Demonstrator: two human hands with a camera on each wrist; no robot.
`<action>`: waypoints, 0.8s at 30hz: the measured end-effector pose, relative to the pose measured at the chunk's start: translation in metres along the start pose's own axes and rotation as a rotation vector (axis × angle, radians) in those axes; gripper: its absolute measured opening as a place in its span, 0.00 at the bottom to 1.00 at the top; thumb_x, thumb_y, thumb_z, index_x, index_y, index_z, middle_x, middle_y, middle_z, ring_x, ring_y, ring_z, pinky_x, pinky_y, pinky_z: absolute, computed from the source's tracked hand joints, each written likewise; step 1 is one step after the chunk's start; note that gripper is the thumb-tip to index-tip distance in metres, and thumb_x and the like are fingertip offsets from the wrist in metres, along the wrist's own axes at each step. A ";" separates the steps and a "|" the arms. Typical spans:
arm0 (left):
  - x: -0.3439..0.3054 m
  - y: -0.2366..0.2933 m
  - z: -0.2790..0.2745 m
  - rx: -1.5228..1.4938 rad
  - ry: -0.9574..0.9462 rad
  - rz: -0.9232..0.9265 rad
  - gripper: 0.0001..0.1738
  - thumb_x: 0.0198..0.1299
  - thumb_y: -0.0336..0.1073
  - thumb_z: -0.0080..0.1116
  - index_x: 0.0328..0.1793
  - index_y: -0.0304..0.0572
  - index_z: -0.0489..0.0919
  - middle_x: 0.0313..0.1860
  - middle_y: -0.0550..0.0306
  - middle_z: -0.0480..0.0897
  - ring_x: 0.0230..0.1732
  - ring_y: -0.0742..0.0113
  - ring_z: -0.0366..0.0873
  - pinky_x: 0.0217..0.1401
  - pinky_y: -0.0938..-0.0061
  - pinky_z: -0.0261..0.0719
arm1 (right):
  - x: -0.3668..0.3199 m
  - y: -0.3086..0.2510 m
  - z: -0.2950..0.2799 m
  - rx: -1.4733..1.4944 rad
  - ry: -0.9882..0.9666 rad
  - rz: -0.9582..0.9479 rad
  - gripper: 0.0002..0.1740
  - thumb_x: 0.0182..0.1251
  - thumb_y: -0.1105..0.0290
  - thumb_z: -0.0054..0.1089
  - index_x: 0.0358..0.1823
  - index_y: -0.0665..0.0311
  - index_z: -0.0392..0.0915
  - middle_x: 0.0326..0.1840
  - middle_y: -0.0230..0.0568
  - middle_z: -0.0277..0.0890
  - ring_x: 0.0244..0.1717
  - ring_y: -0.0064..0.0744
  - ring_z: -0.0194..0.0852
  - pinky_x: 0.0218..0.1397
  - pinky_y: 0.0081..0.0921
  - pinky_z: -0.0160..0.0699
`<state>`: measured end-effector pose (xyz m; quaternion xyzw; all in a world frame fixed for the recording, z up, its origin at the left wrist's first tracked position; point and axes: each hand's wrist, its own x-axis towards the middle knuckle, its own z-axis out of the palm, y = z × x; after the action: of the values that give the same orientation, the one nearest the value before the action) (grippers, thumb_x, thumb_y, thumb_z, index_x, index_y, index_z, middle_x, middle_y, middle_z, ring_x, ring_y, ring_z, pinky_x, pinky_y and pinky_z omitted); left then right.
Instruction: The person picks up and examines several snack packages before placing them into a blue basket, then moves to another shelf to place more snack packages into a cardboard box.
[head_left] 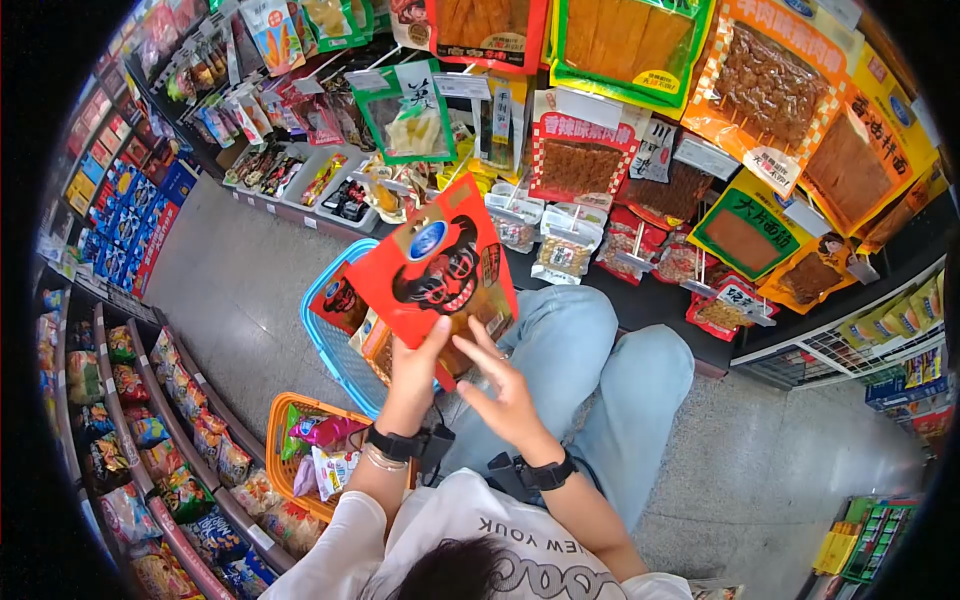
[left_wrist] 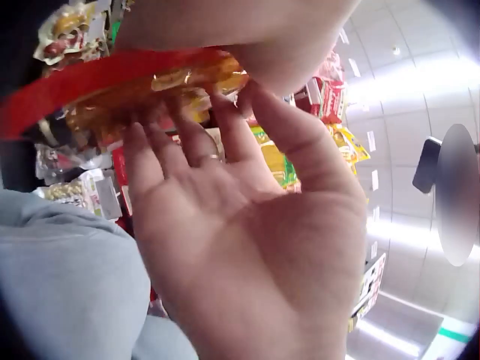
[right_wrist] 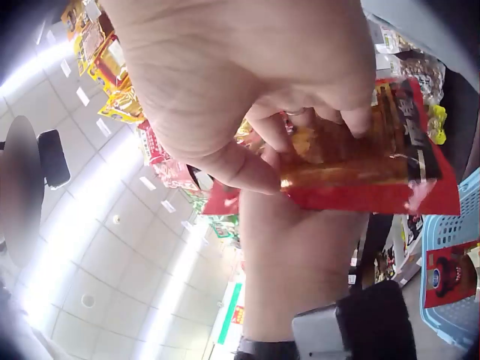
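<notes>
1. Both my hands are at the red pack (head_left: 400,255), which is raised and tilted in front of my lap, its printed front turned up toward me.
2. Left hand (head_left: 413,362): gripping the pack's lower edge, thumb laid over the printed side. From my head view, the fingers behind the pack are hidden.
3. Right hand (head_left: 512,402): fingers spread and mostly straight, fingertips against the pack's clear lower part. I cannot tell how firmly they press.
4. Pack details: red border, blue oval badge, black-and-red drawing, brownish food showing through the clear part.
5. Blue basket (head_left: 318,338): beside my left leg, partly covered by the raised pack in my head view. Inside it lies a 2nd red packet (head_left: 338,298) with similar print.
6. Orange basket (head_left: 278,432): nearer my body, by my left forearm. It holds a magenta packet (head_left: 325,431) among other small packets.
7. Ahead of me: hanging goods, including a green-edged bag (head_left: 405,115) and a red checked bag (head_left: 582,155).
8. My knees, in pale jeans (head_left: 570,330), are bent before the display.
</notes>
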<state>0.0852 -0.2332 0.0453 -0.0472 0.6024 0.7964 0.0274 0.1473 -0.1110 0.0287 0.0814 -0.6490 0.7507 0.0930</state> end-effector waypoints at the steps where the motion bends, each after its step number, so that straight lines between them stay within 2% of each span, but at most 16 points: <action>1: 0.003 0.004 -0.007 0.036 0.012 0.037 0.12 0.58 0.33 0.63 0.46 0.42 0.75 0.39 0.66 0.77 0.40 0.76 0.72 0.45 0.78 0.70 | 0.002 -0.001 -0.005 0.048 0.033 0.066 0.29 0.59 0.79 0.56 0.65 0.65 0.65 0.70 0.47 0.59 0.72 0.36 0.53 0.71 0.32 0.54; 2: 0.008 0.005 -0.018 0.055 -0.011 0.040 0.15 0.57 0.33 0.63 0.49 0.40 0.75 0.42 0.65 0.78 0.43 0.75 0.73 0.47 0.77 0.71 | 0.004 -0.001 -0.009 0.096 0.066 0.135 0.28 0.60 0.79 0.56 0.63 0.67 0.66 0.68 0.46 0.62 0.70 0.34 0.57 0.69 0.31 0.57; 3: 0.008 0.011 -0.023 0.049 -0.027 0.028 0.16 0.57 0.33 0.63 0.51 0.40 0.74 0.45 0.64 0.78 0.45 0.74 0.73 0.49 0.76 0.71 | 0.009 0.001 -0.010 0.040 0.188 0.106 0.22 0.61 0.77 0.56 0.59 0.68 0.69 0.59 0.42 0.71 0.62 0.31 0.67 0.63 0.31 0.66; 4: 0.007 0.017 -0.027 0.042 -0.042 0.019 0.18 0.57 0.32 0.64 0.53 0.39 0.74 0.47 0.63 0.78 0.47 0.74 0.74 0.51 0.75 0.71 | 0.012 -0.003 -0.015 0.032 0.248 0.148 0.24 0.59 0.76 0.59 0.58 0.68 0.69 0.59 0.42 0.71 0.62 0.32 0.67 0.62 0.30 0.67; 6: 0.008 0.018 -0.040 0.014 -0.115 0.018 0.22 0.56 0.32 0.64 0.56 0.38 0.72 0.51 0.61 0.77 0.51 0.72 0.73 0.55 0.74 0.70 | 0.019 0.001 -0.022 -0.179 0.336 0.070 0.26 0.57 0.76 0.63 0.58 0.69 0.69 0.57 0.42 0.72 0.60 0.32 0.68 0.61 0.29 0.67; 9: 0.005 0.017 -0.054 -0.008 -0.190 0.034 0.27 0.54 0.31 0.65 0.60 0.37 0.69 0.55 0.59 0.75 0.55 0.70 0.72 0.59 0.72 0.69 | 0.024 0.003 -0.018 -0.164 0.251 0.046 0.28 0.55 0.75 0.66 0.58 0.69 0.68 0.56 0.43 0.72 0.58 0.31 0.70 0.61 0.28 0.67; 14: 0.005 0.018 -0.073 -0.002 -0.209 0.057 0.31 0.53 0.30 0.66 0.63 0.37 0.67 0.57 0.58 0.74 0.57 0.68 0.70 0.61 0.70 0.67 | 0.027 0.030 -0.003 -0.037 0.124 0.225 0.23 0.56 0.77 0.65 0.53 0.70 0.69 0.50 0.40 0.75 0.53 0.28 0.72 0.59 0.26 0.68; 15: 0.005 0.022 -0.074 0.040 -0.160 0.079 0.26 0.54 0.30 0.66 0.59 0.37 0.70 0.53 0.58 0.77 0.54 0.69 0.73 0.58 0.72 0.69 | 0.028 0.033 0.001 0.005 0.092 0.275 0.22 0.56 0.78 0.65 0.52 0.70 0.70 0.49 0.39 0.75 0.52 0.27 0.72 0.58 0.25 0.68; 18: 0.013 0.019 -0.099 0.098 -0.063 0.038 0.21 0.55 0.31 0.65 0.54 0.38 0.74 0.48 0.60 0.80 0.48 0.72 0.76 0.53 0.74 0.73 | 0.036 0.042 0.013 0.079 0.000 0.298 0.18 0.57 0.80 0.63 0.49 0.69 0.70 0.46 0.37 0.76 0.50 0.25 0.73 0.57 0.24 0.69; 19: 0.018 0.012 -0.109 0.057 -0.024 0.070 0.16 0.58 0.31 0.62 0.52 0.38 0.75 0.44 0.62 0.81 0.42 0.74 0.77 0.47 0.76 0.75 | 0.039 0.049 0.017 0.036 -0.006 0.259 0.18 0.57 0.80 0.62 0.50 0.69 0.70 0.46 0.37 0.76 0.51 0.26 0.73 0.57 0.24 0.69; 22: 0.024 0.015 -0.137 0.022 -0.001 0.054 0.14 0.61 0.31 0.59 0.53 0.38 0.75 0.45 0.61 0.81 0.43 0.73 0.77 0.47 0.75 0.75 | 0.046 0.067 0.032 -0.084 -0.002 0.177 0.18 0.58 0.80 0.61 0.50 0.68 0.70 0.49 0.40 0.75 0.54 0.27 0.71 0.60 0.26 0.67; 24: 0.029 0.013 -0.151 -0.083 0.079 0.067 0.15 0.63 0.31 0.56 0.55 0.37 0.74 0.50 0.57 0.79 0.50 0.70 0.76 0.55 0.73 0.72 | 0.055 0.074 0.041 -0.155 0.027 0.162 0.18 0.59 0.80 0.60 0.51 0.68 0.70 0.53 0.42 0.74 0.58 0.29 0.70 0.62 0.27 0.66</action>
<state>0.0610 -0.3824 0.0139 -0.0596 0.5707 0.8186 -0.0251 0.0762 -0.1603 -0.0226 0.0111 -0.7083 0.7043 0.0468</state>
